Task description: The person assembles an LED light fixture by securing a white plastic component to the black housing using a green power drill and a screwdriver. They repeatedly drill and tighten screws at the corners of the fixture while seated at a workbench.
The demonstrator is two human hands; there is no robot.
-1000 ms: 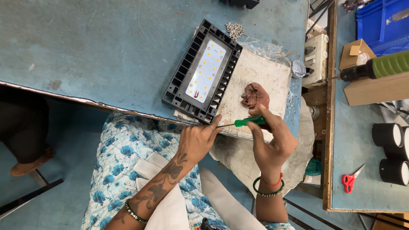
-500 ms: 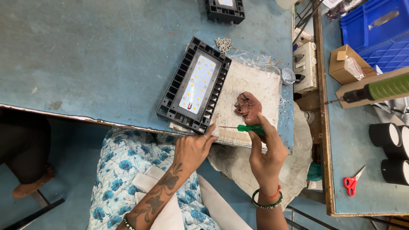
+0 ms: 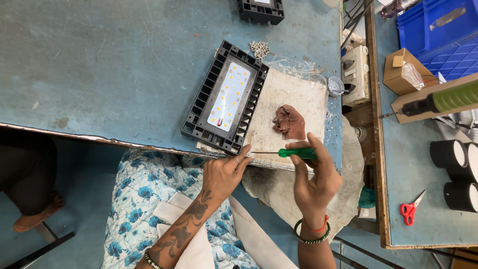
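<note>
**Screwdriver held at the corner of the black lamp housing**

The black lamp housing lay tilted on the blue worktable, its white LED plate facing up, its near corner close to the table's front edge. Half of it rested on a worn white pad that stretched off to the right of the housing.

The right hand was just off that near corner, out over the table edge, its fingers curled closed around the green handle of a screwdriver. The thin shaft pointed left toward the housing's corner. The left hand met it there, fingers half bent, fingertips touching the tip of the shaft; whether it pinched a screw I could not tell.

To the right of the housing, on the pad, sat a reddish-brown lump. Just beyond the housing's far corner lay a small heap of silver screws. A second black housing stood further off beyond that. Well to the right of the housing, on another bench, lay red scissors.
</note>
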